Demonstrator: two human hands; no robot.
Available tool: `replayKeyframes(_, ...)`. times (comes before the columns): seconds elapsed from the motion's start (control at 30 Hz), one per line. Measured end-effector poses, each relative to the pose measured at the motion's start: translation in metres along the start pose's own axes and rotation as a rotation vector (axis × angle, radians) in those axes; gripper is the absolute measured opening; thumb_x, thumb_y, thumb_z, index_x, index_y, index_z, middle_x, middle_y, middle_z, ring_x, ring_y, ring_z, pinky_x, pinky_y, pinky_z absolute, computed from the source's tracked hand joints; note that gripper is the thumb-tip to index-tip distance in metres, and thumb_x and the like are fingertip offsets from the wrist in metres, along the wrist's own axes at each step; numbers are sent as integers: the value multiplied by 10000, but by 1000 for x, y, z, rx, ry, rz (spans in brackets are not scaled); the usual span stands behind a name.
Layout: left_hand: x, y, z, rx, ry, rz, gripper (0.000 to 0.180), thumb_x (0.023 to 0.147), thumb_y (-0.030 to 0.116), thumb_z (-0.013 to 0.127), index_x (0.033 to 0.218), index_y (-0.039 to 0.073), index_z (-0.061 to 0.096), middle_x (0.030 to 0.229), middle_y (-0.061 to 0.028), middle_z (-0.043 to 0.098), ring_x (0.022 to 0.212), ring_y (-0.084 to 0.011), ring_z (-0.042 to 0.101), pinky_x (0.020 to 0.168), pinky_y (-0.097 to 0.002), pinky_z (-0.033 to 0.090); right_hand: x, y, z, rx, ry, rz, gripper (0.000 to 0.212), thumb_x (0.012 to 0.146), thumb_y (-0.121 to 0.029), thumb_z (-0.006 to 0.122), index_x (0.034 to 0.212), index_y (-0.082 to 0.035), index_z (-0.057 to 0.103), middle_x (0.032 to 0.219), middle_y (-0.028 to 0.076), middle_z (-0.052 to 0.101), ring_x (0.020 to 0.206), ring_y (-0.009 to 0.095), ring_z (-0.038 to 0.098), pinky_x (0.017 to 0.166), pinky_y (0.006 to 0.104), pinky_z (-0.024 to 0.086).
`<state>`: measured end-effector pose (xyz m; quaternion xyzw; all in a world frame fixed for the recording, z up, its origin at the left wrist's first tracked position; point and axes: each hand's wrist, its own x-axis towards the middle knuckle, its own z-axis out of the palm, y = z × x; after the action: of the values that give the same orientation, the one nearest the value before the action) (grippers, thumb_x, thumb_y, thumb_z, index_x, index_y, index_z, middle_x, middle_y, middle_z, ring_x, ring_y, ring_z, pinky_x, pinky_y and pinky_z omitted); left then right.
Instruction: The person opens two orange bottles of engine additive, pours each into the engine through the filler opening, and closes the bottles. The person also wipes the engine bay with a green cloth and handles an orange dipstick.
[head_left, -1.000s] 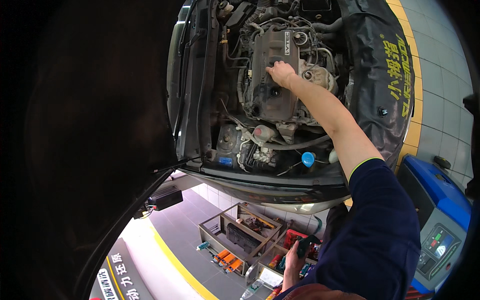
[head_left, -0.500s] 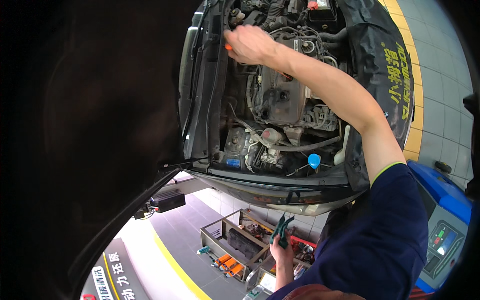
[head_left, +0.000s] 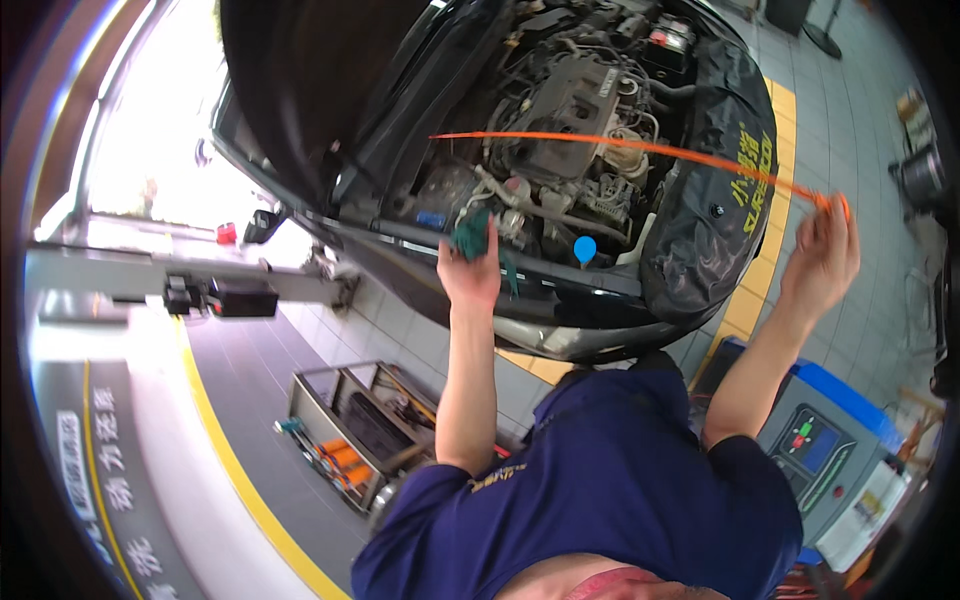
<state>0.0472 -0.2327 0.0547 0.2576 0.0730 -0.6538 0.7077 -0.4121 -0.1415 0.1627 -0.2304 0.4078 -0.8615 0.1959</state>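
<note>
My right hand (head_left: 818, 262), out past the front of the car at the right, pinches the looped end of a long, thin orange dipstick (head_left: 640, 145). Its thin far tip reaches back over the engine to the windshield side. My left hand (head_left: 468, 270) is closed on a crumpled dark green cloth (head_left: 473, 236), above the near fender edge. Below the dipstick lies the open engine bay with a dark engine cover (head_left: 565, 115). A blue round cap (head_left: 585, 250) sits near the front of the bay.
A black fender cover (head_left: 705, 215) drapes the car's front. The raised hood (head_left: 320, 80) rises at the left. A tool cart (head_left: 350, 415) stands below left, a blue-and-grey machine (head_left: 815, 455) at the lower right. A lift arm (head_left: 110, 265) extends at the left.
My right hand has swung from the rear of the engine bay to the right, drawing the orange dipstick out. My left hand has risen with the green cloth to the fender. The view has turned.
</note>
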Motion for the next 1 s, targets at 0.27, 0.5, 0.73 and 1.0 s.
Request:
replayKeyframes(0.27, -104, 45, 49, 80, -242, 239, 560, 1270, 361, 324, 1457, -105, 571, 1564, -274, 656, 1560, -474, 544, 1399, -612, 376, -59, -60, -105, 307, -212, 312, 198, 1210, -176, 611, 1180, 16, 646, 813, -32, 432, 679, 73, 409, 574, 249, 360)
replayKeyframes(0.5, -166, 72, 57, 182, -514, 236, 603, 1255, 402, 366, 1637, -50, 481, 1656, -185, 608, 1567, -350, 559, 1436, -581, 272, -58, -62, -118, 178, -192, 392, 213, 1194, -188, 650, 1037, -59, 590, 788, -38, 425, 666, 77, 405, 573, 253, 355)
replayKeyframes(0.73, -196, 81, 45, 390, -506, 366, 521, 1183, 104, 523, 1664, -87, 463, 1674, -214, 570, 1621, -372, 504, 1420, -600, 287, -29, -67, -103, -71, -266, 340, 272, 1171, -224, 701, 996, -26, 636, 799, -31, 416, 687, 75, 390, 587, 256, 301)
replayKeyframes(1.0, -173, 76, 33, 536, -314, 641, 219, 1193, 94, 630, 1365, -18, 705, 1285, -68, 797, 1241, -255, 791, 1245, -585, 554, -9, -58, -100, -199, -426, 300, 304, 1152, -201, 716, 1258, 84, 726, 779, -25, 455, 631, 76, 382, 564, 253, 274)
